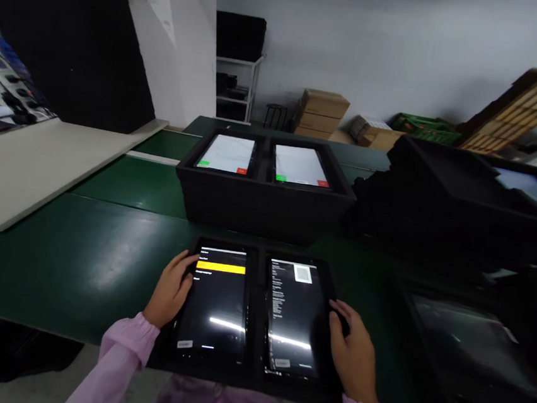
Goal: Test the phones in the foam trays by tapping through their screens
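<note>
Black tray (254, 333), before us on green table (103, 242): left tablet (215, 304), right tablet (292, 334), side by side, screens up, long axes running away from us. Left tablet just right of left hand (169, 290), its nearer hand; fingers parted, loosely bent, no grip seen. Right tablet left of right hand (353, 352); fingers half bent at tray rim, gripping or resting: we cannot tell. Rim between right hand and right tablet. Close beyond: box (258, 207), two white screens (228, 153). Farther right: black stack (406, 202).
</note>
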Tool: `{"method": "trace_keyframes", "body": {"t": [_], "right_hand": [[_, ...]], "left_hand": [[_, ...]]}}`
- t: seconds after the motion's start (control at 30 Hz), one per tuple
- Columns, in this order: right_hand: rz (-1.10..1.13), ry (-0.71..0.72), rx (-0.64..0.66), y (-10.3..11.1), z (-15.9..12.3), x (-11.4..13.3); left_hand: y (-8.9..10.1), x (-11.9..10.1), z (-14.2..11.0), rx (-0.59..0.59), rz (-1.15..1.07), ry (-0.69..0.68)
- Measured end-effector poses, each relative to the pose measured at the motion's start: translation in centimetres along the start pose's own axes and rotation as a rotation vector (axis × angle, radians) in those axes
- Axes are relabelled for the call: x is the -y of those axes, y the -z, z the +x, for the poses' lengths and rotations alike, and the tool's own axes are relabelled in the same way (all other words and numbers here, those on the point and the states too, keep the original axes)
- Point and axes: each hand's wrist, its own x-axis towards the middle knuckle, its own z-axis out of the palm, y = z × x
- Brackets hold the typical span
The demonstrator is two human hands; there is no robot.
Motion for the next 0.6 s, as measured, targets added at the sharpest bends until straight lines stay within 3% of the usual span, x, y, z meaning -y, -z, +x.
{"method": "trace_keyframes", "body": {"t": [0.1, 0.2, 0.6], "right_hand": [[0.0, 0.036, -0.006, -0.11, 0.09, -0.05], [-0.018, 0.092, -0.027, -0.28, 0.22, -0.07], [-0.129, 0.176, -0.037, -0.41, 0.19, -0.76]], "left_hand": [[-0.34, 0.43, 0.05, -0.088, -0.181, 0.165], [-0.58, 0.39, 0.23, -0.104, -0.27, 0.317], [-0.76, 0.54, 0.45, -0.091, -0.272, 0.348]]}}
